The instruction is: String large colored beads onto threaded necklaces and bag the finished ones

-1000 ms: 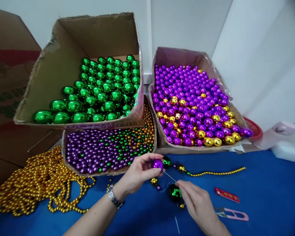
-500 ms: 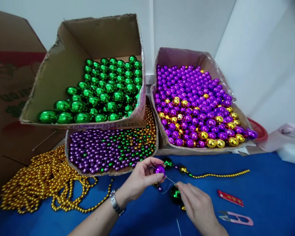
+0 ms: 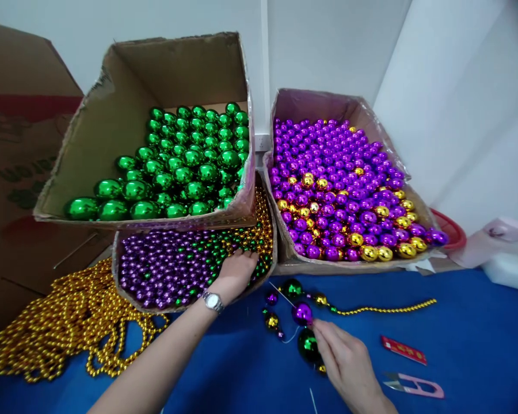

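My right hand [image 3: 345, 359] is closed in a pinch on the lower end of a long thin needle [image 3: 282, 294]. A shiny purple bead [image 3: 303, 314] is threaded on the needle, right at my fingertips. Thread [image 3: 290, 339] curves below it towards a strand on the table. That strand includes a large green bead [image 3: 308, 344], a gold bead [image 3: 271, 322] and a gold bead chain [image 3: 388, 308]. My left hand [image 3: 237, 273], wearing a watch, reaches into the box of small beads [image 3: 159, 264], over its green and gold ones. Its fingertips are hidden among them.
Above the small beads sits a cardboard box of big green balls [image 3: 181, 174]; right of it stands a box of purple and gold balls [image 3: 328, 190]. Gold bead chains [image 3: 60, 322] lie heaped at left. Pink thread snips [image 3: 414, 385] and a red packet [image 3: 403, 349] lie at right.
My left hand has let go of the purple bead and moved up and left into the small-bead box. The purple bead now sits lower on the needle, against my right fingers.
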Demonstrator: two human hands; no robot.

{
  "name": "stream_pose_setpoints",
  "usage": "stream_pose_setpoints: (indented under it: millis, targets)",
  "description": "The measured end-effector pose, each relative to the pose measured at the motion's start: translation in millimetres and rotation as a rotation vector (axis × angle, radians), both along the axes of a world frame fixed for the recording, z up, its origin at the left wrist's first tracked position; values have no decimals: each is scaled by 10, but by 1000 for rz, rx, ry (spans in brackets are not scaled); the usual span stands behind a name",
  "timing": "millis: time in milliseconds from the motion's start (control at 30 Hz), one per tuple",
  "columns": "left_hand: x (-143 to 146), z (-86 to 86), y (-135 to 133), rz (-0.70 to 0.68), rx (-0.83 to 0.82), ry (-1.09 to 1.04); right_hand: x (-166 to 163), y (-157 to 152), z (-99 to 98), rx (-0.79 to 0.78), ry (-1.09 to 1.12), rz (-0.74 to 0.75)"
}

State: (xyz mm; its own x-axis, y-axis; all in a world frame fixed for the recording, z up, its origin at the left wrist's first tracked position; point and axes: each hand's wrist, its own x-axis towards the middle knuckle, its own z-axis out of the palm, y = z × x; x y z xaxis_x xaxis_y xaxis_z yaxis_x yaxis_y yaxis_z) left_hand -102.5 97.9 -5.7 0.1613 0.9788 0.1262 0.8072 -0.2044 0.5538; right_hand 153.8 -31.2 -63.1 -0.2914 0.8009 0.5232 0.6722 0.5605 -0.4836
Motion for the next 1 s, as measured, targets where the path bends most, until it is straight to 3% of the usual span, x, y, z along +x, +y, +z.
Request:
stream_pose_setpoints:
  millis: [167,233,367,433,767,1000]
  targets:
    - [65,39,-139,4,-39,-143,-11,-2,7,-38,18,-6]
    - [107,91,-261,-17,-139,-394,-14,6,16,-57,26,-4]
    - [201,182,-478,-11,-454,-1144,-29,26,51,-47,24,-22]
    - [230,208,-531,0,-505,-1280,-36,29,70,-37,22,-24]
    - [260,218,-568,-28,-426,-1186,-13,10,98,-40,4,-25]
    - [342,376,-608,-128,-154,-857,-14,35,65,-45,6,-42]
